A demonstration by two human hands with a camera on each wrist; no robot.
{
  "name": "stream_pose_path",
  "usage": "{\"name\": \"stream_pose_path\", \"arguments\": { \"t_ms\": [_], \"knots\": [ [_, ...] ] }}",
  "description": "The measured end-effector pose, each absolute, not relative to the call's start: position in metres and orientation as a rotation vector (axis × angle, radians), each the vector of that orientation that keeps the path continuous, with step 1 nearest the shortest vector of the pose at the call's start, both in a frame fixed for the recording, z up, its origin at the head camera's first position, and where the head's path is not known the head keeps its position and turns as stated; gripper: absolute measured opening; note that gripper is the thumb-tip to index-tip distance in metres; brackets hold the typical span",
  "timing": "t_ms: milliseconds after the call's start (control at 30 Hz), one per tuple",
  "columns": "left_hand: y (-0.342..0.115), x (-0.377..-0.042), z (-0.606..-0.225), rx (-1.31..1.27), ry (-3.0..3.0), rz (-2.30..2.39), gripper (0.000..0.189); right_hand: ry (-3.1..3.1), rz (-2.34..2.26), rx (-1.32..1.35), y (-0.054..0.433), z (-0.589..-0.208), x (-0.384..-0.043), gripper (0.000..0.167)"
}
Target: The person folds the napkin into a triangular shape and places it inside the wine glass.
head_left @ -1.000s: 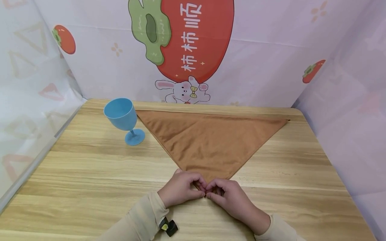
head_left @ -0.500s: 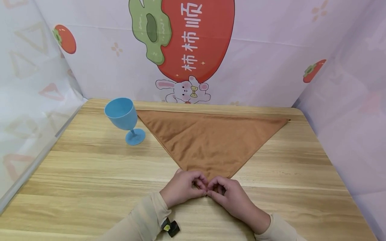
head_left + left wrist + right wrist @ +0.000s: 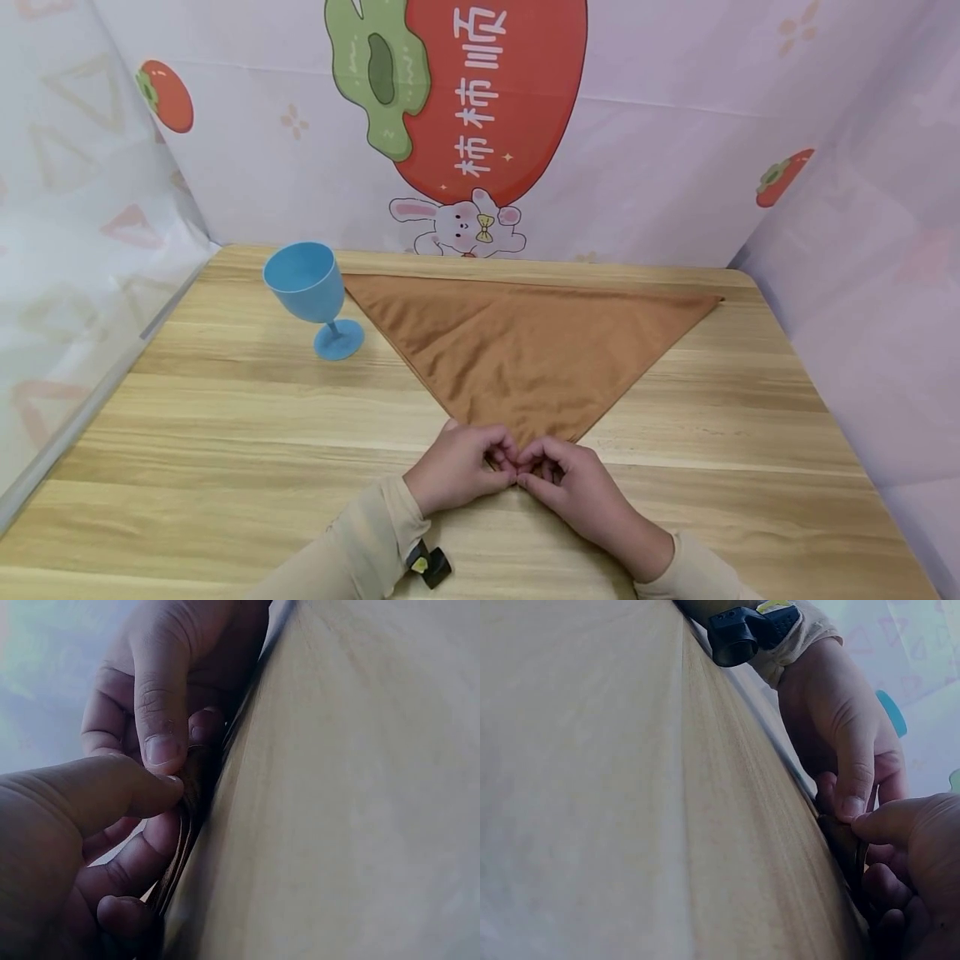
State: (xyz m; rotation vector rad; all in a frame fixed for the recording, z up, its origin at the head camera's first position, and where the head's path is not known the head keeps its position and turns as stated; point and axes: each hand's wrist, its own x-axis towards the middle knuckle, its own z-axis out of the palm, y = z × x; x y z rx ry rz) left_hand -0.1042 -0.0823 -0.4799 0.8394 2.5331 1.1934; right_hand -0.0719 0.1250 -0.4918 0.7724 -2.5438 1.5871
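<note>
A brown cloth [image 3: 525, 350] lies folded into a triangle on the table, its long edge at the back and its point toward the person. At that near point my left hand [image 3: 461, 467] and right hand [image 3: 581, 487] meet, thumb tips almost together. Each pinches the cloth's corner between thumb and curled fingers. In the left wrist view the layered edges of the cloth [image 3: 180, 847] show between the fingers, close over the tabletop. From the right wrist, the left hand [image 3: 840, 727] and right hand [image 3: 915, 862] grip a dark bit of the cloth [image 3: 844, 844].
A blue goblet [image 3: 303, 287] stands upright on the wooden table [image 3: 225, 467], just left of the cloth's far left corner. A small black camera [image 3: 431, 567] is strapped at the left wrist. Printed curtains [image 3: 637, 167] rise along the back and both sides.
Both hands stay pinching the near corner and have shifted only very slightly, the fingertips a touch farther from the person. The cloth and goblet keep their places.
</note>
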Motion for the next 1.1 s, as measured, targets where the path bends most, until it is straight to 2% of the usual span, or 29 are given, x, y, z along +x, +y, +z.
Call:
{"name": "stream_pose_path", "arguments": {
  "t_ms": [767, 1100],
  "knots": [
    [-0.0846, -0.1052, -0.4787, 0.872, 2.569, 1.161, 0.029, -2.525, 1.268, 0.941, 0.1284, -0.4901, -0.0703, 0.023],
    [-0.0849, -0.1053, -0.479, 0.84, 2.486, 1.212, 0.012, -2.573, 1.458, 0.838, 0.1299, -0.4898, -0.0713, 0.017]
  ]
}}
